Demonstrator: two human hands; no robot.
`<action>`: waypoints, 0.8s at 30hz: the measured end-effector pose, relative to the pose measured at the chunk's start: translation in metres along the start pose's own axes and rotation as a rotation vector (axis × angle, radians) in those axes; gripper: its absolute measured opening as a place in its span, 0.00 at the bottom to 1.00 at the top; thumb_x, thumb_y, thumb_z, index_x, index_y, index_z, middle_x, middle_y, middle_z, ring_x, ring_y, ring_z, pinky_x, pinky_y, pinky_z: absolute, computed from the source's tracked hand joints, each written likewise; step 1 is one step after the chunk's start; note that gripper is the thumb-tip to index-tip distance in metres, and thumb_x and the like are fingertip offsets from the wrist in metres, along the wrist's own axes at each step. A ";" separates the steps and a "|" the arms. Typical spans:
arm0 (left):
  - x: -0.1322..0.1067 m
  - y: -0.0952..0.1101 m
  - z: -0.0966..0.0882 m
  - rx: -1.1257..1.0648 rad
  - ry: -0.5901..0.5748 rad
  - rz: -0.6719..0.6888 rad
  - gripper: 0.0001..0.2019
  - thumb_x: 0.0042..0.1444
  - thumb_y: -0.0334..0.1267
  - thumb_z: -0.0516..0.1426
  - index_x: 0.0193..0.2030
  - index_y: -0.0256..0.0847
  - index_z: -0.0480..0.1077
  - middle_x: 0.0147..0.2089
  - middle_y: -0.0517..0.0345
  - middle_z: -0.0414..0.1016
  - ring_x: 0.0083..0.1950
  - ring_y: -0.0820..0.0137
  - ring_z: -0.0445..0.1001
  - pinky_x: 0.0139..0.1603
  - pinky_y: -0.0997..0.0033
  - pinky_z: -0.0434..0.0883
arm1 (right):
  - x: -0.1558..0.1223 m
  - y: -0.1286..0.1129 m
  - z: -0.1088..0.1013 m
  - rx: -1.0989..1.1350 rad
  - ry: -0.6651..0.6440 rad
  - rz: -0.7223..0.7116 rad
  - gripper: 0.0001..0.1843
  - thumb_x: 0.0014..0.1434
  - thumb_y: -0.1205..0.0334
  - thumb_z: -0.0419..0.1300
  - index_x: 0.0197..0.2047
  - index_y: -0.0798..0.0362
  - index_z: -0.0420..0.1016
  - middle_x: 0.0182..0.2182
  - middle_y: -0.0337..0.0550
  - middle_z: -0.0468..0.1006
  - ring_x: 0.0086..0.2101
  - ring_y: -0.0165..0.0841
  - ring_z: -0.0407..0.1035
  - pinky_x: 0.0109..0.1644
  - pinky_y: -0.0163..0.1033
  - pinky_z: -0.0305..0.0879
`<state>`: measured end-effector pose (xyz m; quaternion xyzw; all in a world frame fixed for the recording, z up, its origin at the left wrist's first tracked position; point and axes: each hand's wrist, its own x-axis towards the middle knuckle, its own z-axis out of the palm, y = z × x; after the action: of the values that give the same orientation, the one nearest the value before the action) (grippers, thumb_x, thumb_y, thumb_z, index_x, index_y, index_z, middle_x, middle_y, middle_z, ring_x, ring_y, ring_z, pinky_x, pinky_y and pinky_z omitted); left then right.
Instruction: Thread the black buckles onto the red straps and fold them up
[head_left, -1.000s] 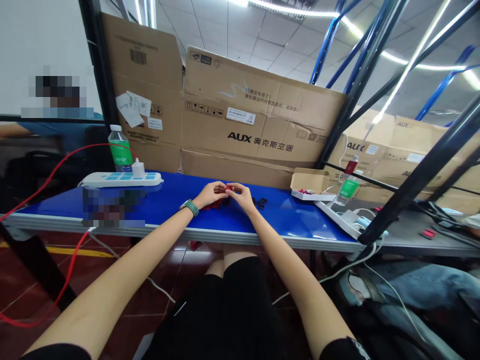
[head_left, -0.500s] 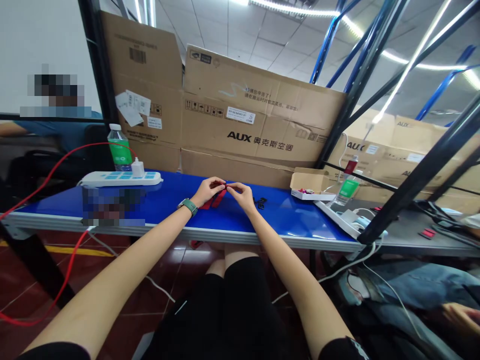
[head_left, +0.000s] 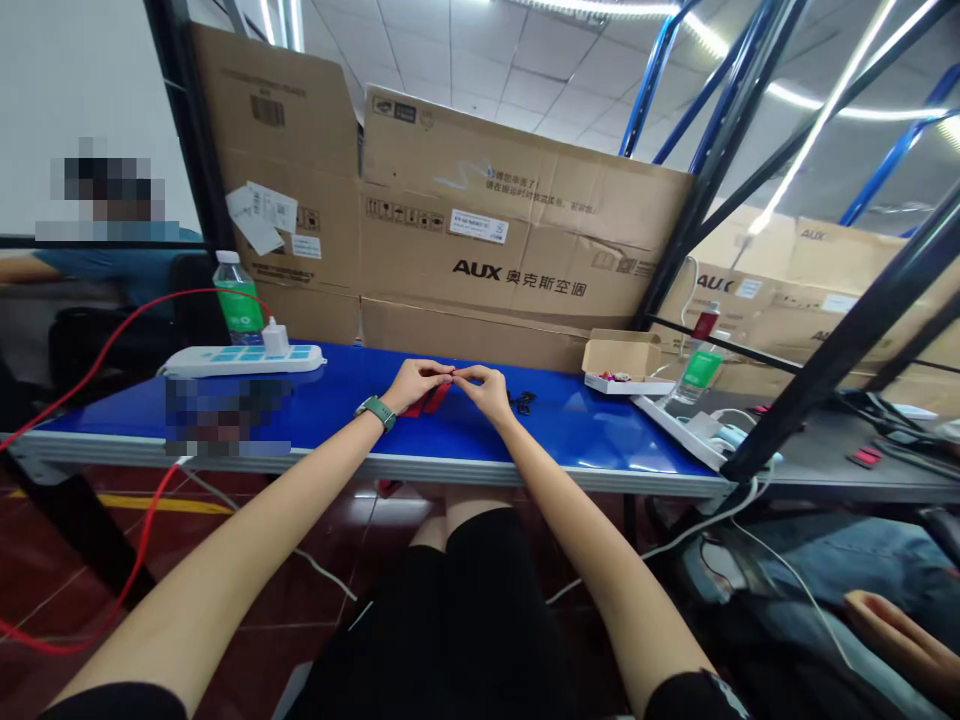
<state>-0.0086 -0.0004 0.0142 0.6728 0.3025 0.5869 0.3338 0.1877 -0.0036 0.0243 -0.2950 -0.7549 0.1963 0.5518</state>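
My left hand (head_left: 415,384), with a green-banded watch on its wrist, is closed in a pinch on a red strap-like piece (head_left: 435,400). Flat red ends of this piece hang below the fingers, just over the blue tabletop (head_left: 352,395). Fingertip to fingertip with it, my right hand (head_left: 486,390) pinches at the upper end of the red piece. What exactly lies between the fingertips is too small to make out. Small black clips or buckles (head_left: 523,402) lie on the table just right of my right hand.
A white power strip (head_left: 240,361) and a water bottle (head_left: 238,300) stand at the left. An open small box (head_left: 619,383) with small coloured items sits at the right, near another power strip (head_left: 679,440). Cardboard (head_left: 420,260) walls the back. Other people sit on both sides.
Both hands stay at nearly the same spot, fingertips still together. A dark bit between the fingertips before now shows as red. The seated person's hand at the right has shifted left.
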 end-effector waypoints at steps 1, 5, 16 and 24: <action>0.000 0.000 0.000 -0.003 0.003 -0.004 0.25 0.41 0.53 0.73 0.41 0.36 0.83 0.47 0.42 0.83 0.52 0.51 0.80 0.59 0.51 0.73 | 0.000 0.000 0.001 0.000 0.004 0.000 0.15 0.54 0.47 0.69 0.33 0.51 0.84 0.35 0.45 0.85 0.38 0.40 0.80 0.47 0.41 0.75; -0.001 0.000 0.000 -0.015 0.006 -0.019 0.24 0.42 0.52 0.73 0.41 0.36 0.83 0.47 0.43 0.83 0.52 0.51 0.80 0.59 0.51 0.73 | 0.000 -0.001 0.001 -0.012 0.016 0.008 0.13 0.56 0.49 0.68 0.33 0.50 0.84 0.36 0.45 0.86 0.39 0.41 0.80 0.48 0.42 0.75; 0.000 0.003 0.003 -0.100 0.019 -0.096 0.25 0.48 0.55 0.70 0.44 0.36 0.83 0.47 0.43 0.83 0.51 0.52 0.81 0.58 0.51 0.73 | 0.003 0.006 0.002 0.135 -0.011 0.139 0.16 0.51 0.49 0.72 0.38 0.50 0.82 0.37 0.43 0.85 0.39 0.39 0.78 0.49 0.43 0.74; 0.000 0.004 0.001 -0.207 -0.083 -0.134 0.24 0.52 0.55 0.66 0.45 0.34 0.82 0.49 0.42 0.83 0.52 0.53 0.81 0.60 0.50 0.73 | 0.003 0.001 -0.007 0.532 -0.045 0.445 0.22 0.42 0.48 0.76 0.36 0.51 0.78 0.32 0.39 0.81 0.33 0.32 0.77 0.43 0.38 0.73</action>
<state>-0.0078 -0.0029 0.0173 0.6366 0.2706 0.5630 0.4521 0.1938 -0.0011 0.0281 -0.2936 -0.6064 0.5081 0.5365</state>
